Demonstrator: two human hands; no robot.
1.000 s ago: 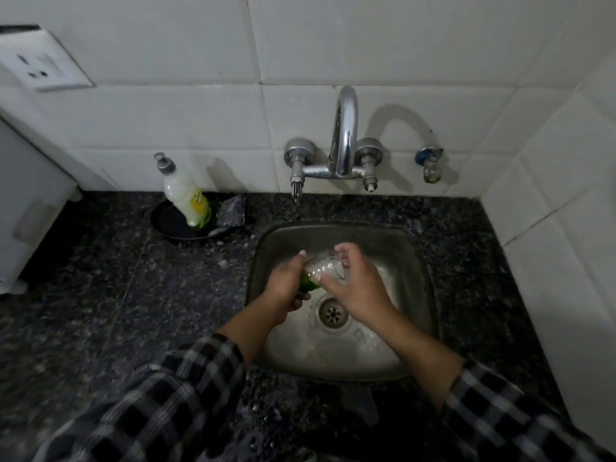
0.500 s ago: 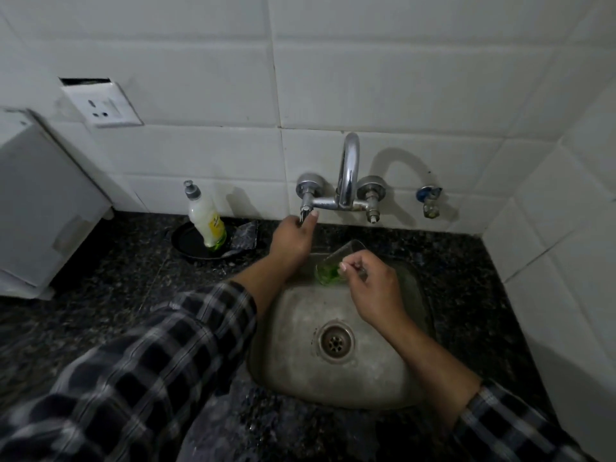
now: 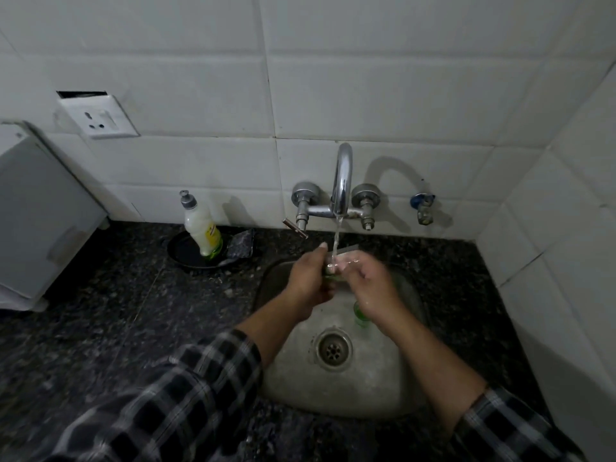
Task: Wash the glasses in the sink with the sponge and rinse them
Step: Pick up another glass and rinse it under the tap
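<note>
Glass (image 3: 343, 260): one, tilted under the running water of the one faucet (image 3: 342, 181), over the single steel sink (image 3: 366, 388). It sits between two hands. The left hand (image 3: 308, 281) clasps its left end and the right hand (image 3: 370, 288) curls round its right. One soap bottle (image 3: 201, 228) stands well left. One small green piece (image 3: 360, 315) shows under the right hand.

Glass (image 3: 345, 258) mostly behind curled fingers (image 3: 358, 263) — green thing (image 3: 361, 316) under the right hand (image 3: 371, 286) too blurred for naming.
</note>
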